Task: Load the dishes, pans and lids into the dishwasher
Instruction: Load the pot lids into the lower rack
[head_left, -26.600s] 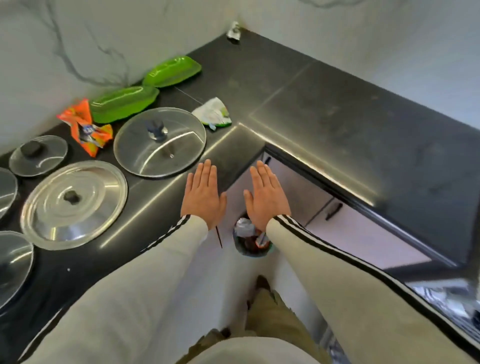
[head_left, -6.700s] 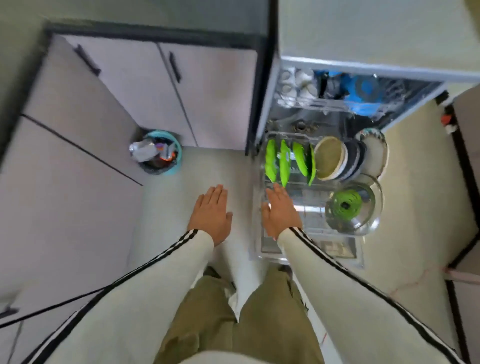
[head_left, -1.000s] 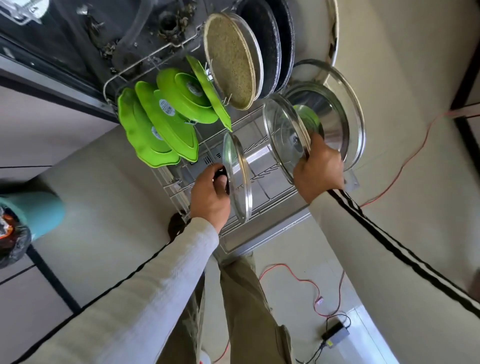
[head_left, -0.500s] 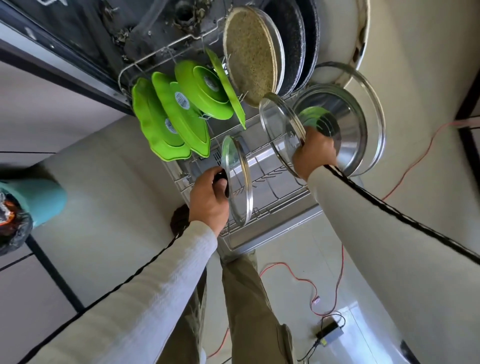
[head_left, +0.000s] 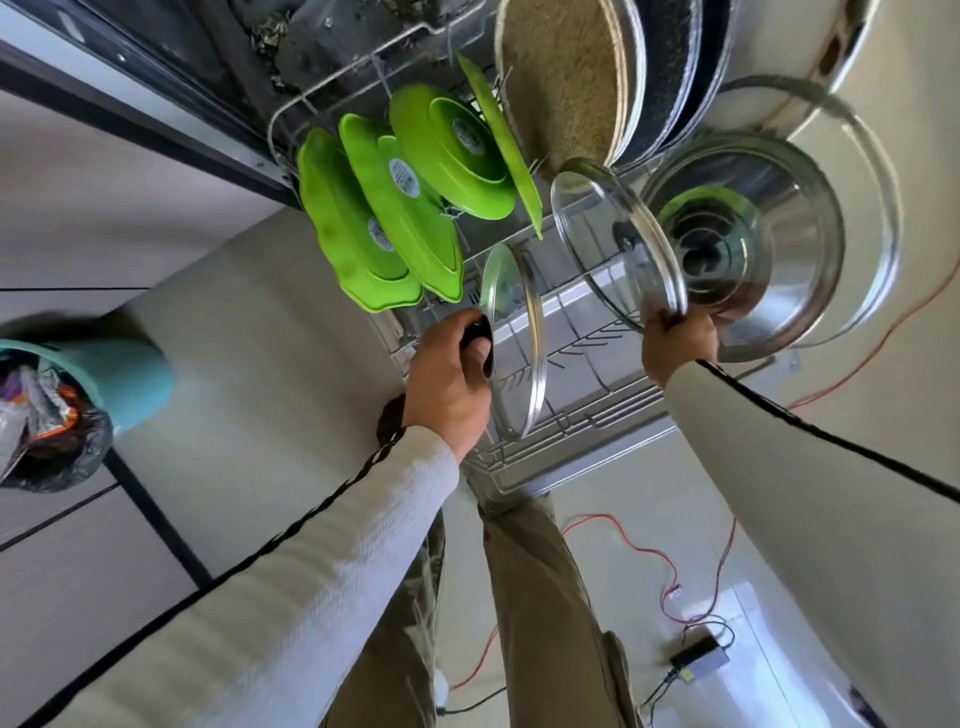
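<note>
left grip clenched on the knob of the small lid standing in the dishwasher rack, right grip pinching the rim of the big glass lid tilted over it: best seat each rim between two prongs before letting go.

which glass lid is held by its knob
The smaller glass lid, in the left hand, which grips its black knob; the right hand holds the larger lid by its rim.
</note>
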